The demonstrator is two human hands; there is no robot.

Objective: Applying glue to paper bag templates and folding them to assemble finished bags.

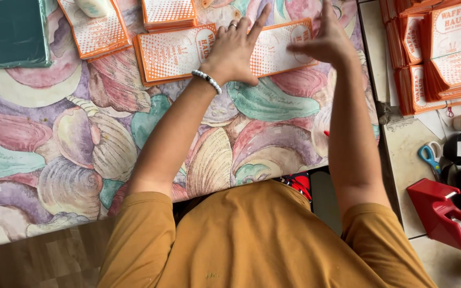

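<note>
So the left hand [234, 50] is pressed flat, fingers spread, right on top of a long orange-and-white printed card sheet [177, 53] that lies unfolded across the far side of the desk [54, 154]. No real grip going on there, it's an open palm holding the sheet down. There's a white bead bracelet [207, 81] on that wrist. The right hand [324, 40] is at the other end of the same sheet, fingers loosely curled and touching its right part; can't tell if it's actually pinching the edge or only resting on it.

The desk has a cloth with big pastel seashells. More of the same orange cards sit in small stacks [169, 13] just beyond the sheet, and a bigger bunch of folded ones [444, 53] is piled off to the right on a pale side surface. Also over there: blue-handled scissors [429, 158] and a red tape dispenser [444, 213]. A dark green flat thing [9, 32] is in the far left corner.
</note>
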